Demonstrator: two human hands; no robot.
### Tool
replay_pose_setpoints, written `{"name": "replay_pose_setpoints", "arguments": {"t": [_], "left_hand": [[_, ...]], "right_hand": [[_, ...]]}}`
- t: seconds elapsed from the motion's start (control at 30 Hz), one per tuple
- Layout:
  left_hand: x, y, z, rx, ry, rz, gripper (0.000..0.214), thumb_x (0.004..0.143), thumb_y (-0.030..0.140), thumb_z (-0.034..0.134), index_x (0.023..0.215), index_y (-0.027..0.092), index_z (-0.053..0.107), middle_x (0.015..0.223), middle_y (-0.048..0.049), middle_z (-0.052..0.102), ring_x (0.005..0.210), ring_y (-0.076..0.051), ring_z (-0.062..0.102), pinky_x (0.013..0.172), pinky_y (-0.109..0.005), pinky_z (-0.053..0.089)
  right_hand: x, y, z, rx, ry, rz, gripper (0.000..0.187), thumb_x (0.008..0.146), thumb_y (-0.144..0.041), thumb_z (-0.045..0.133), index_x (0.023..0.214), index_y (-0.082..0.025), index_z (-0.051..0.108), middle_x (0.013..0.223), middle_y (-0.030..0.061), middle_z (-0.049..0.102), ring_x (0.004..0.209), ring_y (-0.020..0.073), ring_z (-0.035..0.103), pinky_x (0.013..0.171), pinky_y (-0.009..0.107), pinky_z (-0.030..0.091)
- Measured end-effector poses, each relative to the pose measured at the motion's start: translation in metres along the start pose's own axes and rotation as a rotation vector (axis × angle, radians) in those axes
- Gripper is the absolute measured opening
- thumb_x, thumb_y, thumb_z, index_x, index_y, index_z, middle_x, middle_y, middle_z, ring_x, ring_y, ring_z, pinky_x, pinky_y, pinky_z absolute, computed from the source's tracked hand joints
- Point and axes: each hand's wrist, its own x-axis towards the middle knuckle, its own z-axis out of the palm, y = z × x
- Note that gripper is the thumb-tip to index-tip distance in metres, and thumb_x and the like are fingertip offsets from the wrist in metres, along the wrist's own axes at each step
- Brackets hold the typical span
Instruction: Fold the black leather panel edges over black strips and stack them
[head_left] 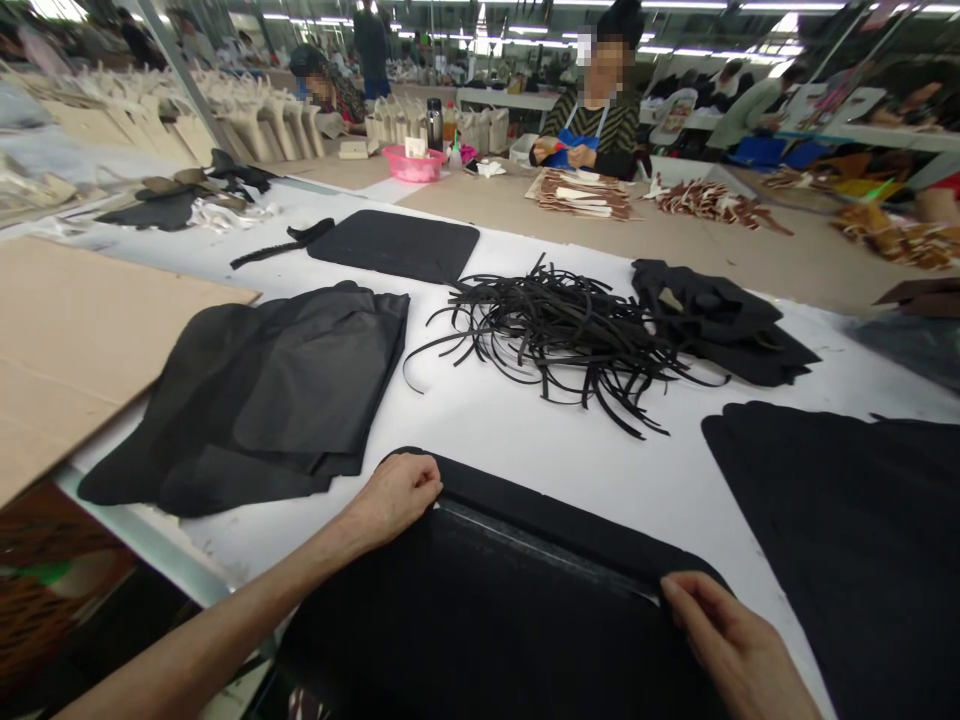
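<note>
A large black panel (525, 620), which looks like leather, lies in front of me and hangs over the near table edge. Along its far side runs a matt black band (540, 510), with a thin shiny whitish line (540, 548) just below it. My left hand (401, 495) is closed at the far left corner, fingers curled and pinching at the left end of that line. At the right end, my right hand (712, 620) pinches the panel between thumb and fingers. Whether either hand holds a separate strip there is too small to tell.
Black sheets (300, 390) are stacked to the left, and more black sheets (862, 520) lie at right. Beyond is a tangled heap of black strips (570, 330) beside a black panel (397, 245). A co-worker (592, 120) sits across the table behind brown-and-white pieces (581, 192).
</note>
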Motion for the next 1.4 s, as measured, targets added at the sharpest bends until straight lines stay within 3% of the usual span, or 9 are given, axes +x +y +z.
{"name": "replay_pose_setpoints", "arguments": {"t": [0.2,0.73,0.97,1.1,1.17,1.3,1.4], "left_hand": [[0.004,-0.007,0.005,-0.035,-0.013,-0.006,0.013,0.072,0.028,0.045,0.065,0.018,0.052,0.047,0.0054,0.047,0.035,-0.011,0.044,0.034,-0.019,0.029],[0.008,-0.015,0.01,0.042,-0.021,0.026,0.016,0.075,0.033,0.043,0.065,0.021,0.047,0.046,0.0073,0.044,0.033,-0.011,0.042,0.033,-0.021,0.028],[0.002,-0.005,0.007,0.243,0.044,0.096,0.014,0.077,0.027,0.046,0.065,0.021,0.044,0.05,0.0053,0.046,0.049,-0.014,0.048,0.048,-0.024,0.03],[-0.007,-0.005,0.012,0.57,0.137,0.133,0.012,0.086,0.028,0.039,0.087,0.021,0.05,0.062,0.0017,0.056,0.059,-0.019,0.055,0.052,-0.028,0.031],[-0.009,-0.011,0.016,0.749,0.197,0.27,0.022,0.089,0.022,0.033,0.099,0.021,0.053,0.081,-0.0034,0.063,0.07,-0.021,0.059,0.056,-0.03,0.038],[-0.008,-0.027,0.026,0.867,0.286,0.799,0.041,0.079,-0.001,0.033,0.103,0.017,0.061,0.108,-0.0088,0.062,0.097,-0.022,0.056,0.086,-0.036,0.044],[-0.01,-0.032,0.029,0.95,0.339,0.921,0.044,0.073,-0.006,0.037,0.101,0.013,0.065,0.104,-0.0102,0.065,0.096,-0.023,0.058,0.087,-0.033,0.046]], "right_hand": [[0.001,0.0,0.003,-0.008,0.04,0.024,0.047,0.07,-0.068,0.043,0.078,-0.023,0.055,0.059,-0.0019,0.046,0.058,0.0168,0.042,0.052,0.027,0.034],[0.0,-0.004,0.008,-0.049,0.105,-0.049,0.04,0.079,-0.06,0.04,0.074,-0.023,0.052,0.059,-0.0035,0.044,0.057,0.0146,0.04,0.052,0.026,0.03],[-0.001,-0.008,0.01,-0.026,0.15,-0.077,0.034,0.082,-0.053,0.041,0.072,-0.022,0.052,0.059,-0.0037,0.045,0.057,0.0142,0.04,0.052,0.026,0.029],[-0.005,-0.015,0.01,-0.005,0.184,-0.071,0.03,0.083,-0.046,0.043,0.069,-0.021,0.051,0.058,-0.0042,0.042,0.056,0.0132,0.039,0.051,0.026,0.027],[-0.006,-0.017,0.01,0.015,0.196,-0.085,0.028,0.083,-0.042,0.043,0.068,-0.02,0.05,0.058,-0.0044,0.042,0.056,0.0128,0.039,0.051,0.026,0.027],[-0.006,-0.017,0.012,0.012,0.238,-0.121,0.025,0.083,-0.037,0.043,0.064,-0.02,0.047,0.056,-0.0048,0.04,0.055,0.0126,0.039,0.05,0.025,0.026],[-0.006,-0.016,0.012,0.002,0.245,-0.141,0.024,0.082,-0.035,0.043,0.064,-0.021,0.046,0.054,-0.0052,0.039,0.054,0.0126,0.038,0.049,0.025,0.025]]}}
